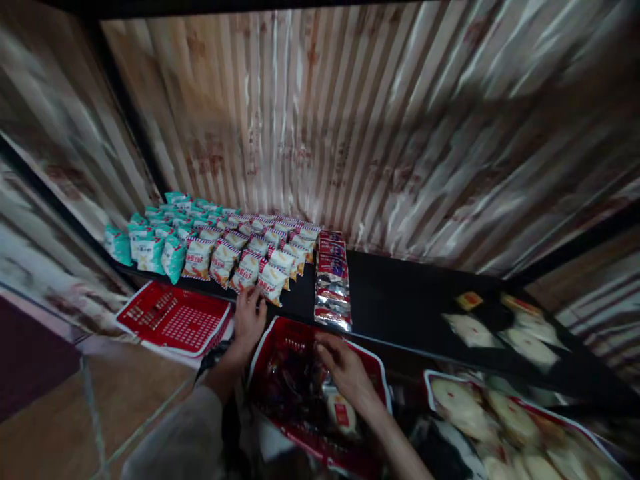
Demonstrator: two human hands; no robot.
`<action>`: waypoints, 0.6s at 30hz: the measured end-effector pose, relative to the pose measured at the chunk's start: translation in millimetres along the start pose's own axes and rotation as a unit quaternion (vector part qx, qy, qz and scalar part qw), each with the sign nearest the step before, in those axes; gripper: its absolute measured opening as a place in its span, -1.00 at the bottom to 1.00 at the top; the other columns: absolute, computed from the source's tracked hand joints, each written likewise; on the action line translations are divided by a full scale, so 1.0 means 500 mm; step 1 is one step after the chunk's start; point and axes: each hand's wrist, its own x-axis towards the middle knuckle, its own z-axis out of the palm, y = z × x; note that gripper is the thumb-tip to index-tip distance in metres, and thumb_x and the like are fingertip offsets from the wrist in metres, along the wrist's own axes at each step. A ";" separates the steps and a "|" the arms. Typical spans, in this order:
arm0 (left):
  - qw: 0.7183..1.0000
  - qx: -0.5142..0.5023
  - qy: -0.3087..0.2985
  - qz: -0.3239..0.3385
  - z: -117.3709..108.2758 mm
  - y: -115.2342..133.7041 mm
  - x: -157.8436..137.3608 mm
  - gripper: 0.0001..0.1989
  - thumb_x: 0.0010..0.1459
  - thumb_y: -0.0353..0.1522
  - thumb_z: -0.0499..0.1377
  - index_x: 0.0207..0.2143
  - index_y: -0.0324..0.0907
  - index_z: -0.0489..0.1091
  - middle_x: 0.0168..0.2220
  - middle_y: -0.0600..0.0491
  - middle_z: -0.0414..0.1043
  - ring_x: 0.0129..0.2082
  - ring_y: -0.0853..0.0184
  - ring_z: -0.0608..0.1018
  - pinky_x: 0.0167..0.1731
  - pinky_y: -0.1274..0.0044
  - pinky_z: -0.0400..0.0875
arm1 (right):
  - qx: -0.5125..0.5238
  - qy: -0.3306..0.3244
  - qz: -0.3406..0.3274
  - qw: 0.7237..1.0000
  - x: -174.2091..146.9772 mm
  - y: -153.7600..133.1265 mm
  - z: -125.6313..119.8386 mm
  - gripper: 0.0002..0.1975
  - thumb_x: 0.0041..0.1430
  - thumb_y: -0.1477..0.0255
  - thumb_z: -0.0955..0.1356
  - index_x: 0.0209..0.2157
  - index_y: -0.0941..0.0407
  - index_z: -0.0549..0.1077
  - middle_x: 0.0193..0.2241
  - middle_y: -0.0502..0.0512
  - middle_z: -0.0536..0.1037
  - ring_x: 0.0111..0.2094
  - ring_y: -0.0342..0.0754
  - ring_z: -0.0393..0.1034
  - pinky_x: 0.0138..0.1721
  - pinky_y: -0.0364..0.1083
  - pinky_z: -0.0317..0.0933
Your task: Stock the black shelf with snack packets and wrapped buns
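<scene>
My left hand (250,317) is at the front edge of the black shelf, its fingertips against the lower part of the front white snack bags (246,270). Its fingers are slightly apart, and I see no bag gripped in them. Over a red basket (383,370) with a white rim hangs my right hand (345,370), fingers loosely bent and apart, with nothing visible in them. Inside that basket lie dark packets (293,383) and a pale packet with a red label (341,410). A column of shiny red-and-silver packets (333,283) lies on the shelf just beyond the right hand.
Turquoise snack bags (147,250) stand in rows at the shelf's left end. An empty red basket (175,320) sits below them. Pale flat packets (527,343) lie on the shelf's right, above another basket of pale packets (465,407). Striped sheeting (300,120) backs the shelf.
</scene>
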 end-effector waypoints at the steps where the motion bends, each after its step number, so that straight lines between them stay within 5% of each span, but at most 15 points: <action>1: 1.000 0.007 0.007 0.002 -0.003 -0.006 0.003 -0.66 0.15 -0.39 0.04 -0.02 -0.16 0.35 -0.05 -0.10 0.29 -0.02 0.20 0.35 -0.01 0.31 0.33 | -0.005 0.001 -0.020 1.000 0.020 -0.013 0.013 -0.68 0.08 0.23 0.27 -0.22 0.08 0.52 -0.16 0.16 0.56 -0.09 0.08 0.42 0.01 0.10 0.26; 5: 0.996 0.053 0.070 -0.035 -0.012 -0.029 0.023 -0.70 0.13 -0.36 0.07 -0.08 -0.18 0.40 -0.01 -0.14 0.25 0.02 0.12 0.31 0.01 0.26 0.28 | -0.011 0.022 -0.059 0.998 0.097 -0.043 0.080 -0.59 0.11 0.26 0.25 -0.04 0.12 0.41 -0.05 0.22 0.47 -0.09 0.07 0.42 -0.02 0.10 0.28; 9: 0.987 0.065 0.117 -0.094 -0.007 -0.050 0.042 -0.70 0.15 -0.36 0.03 -0.09 -0.22 0.39 -0.03 -0.17 0.25 0.02 0.10 0.31 0.01 0.25 0.26 | -0.029 0.083 -0.076 0.993 0.164 -0.039 0.158 -0.33 0.06 0.20 0.31 0.17 0.19 0.16 0.12 0.33 0.29 0.11 0.17 0.22 0.07 0.17 0.17; 13: 0.986 0.041 0.116 -0.112 0.007 -0.056 0.053 -0.70 0.13 -0.40 0.01 -0.09 -0.21 0.35 -0.06 -0.14 0.28 0.00 0.11 0.32 0.01 0.26 0.26 | -0.044 0.124 -0.097 0.987 0.212 -0.030 0.213 -0.09 -0.01 0.13 0.37 0.26 0.21 -0.06 0.22 0.36 0.12 0.23 0.22 -0.01 0.17 0.23 -0.02; 18: 0.985 0.033 0.093 -0.142 0.018 -0.047 0.058 -0.59 0.06 -0.40 0.07 0.00 -0.28 0.22 -0.02 -0.20 0.26 0.04 0.06 0.30 0.03 0.20 0.23 | -0.022 0.108 -0.052 0.993 0.238 -0.035 0.232 0.02 -0.04 0.11 0.38 0.28 0.23 -0.19 0.24 0.39 0.05 0.25 0.21 -0.06 0.18 0.21 -0.06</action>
